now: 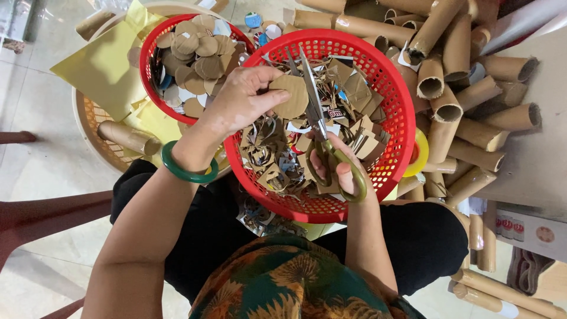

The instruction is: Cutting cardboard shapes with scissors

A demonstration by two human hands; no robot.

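Observation:
My left hand [241,97] pinches a round brown cardboard disc [292,97] over a red plastic basket [394,94] on my lap. My right hand [344,168] grips olive-handled scissors [319,127], whose blades point up beside the disc's right edge. The basket below is full of cardboard offcuts [348,115]. A green bangle [188,171] circles my left wrist.
A second red basket [150,50] at the upper left holds several cut cardboard discs [198,44]. Yellow paper sheets [106,68] lie over a pale round tray. Several cardboard tubes [466,82] are piled at the right, with a yellow tape roll [420,150] beside the basket.

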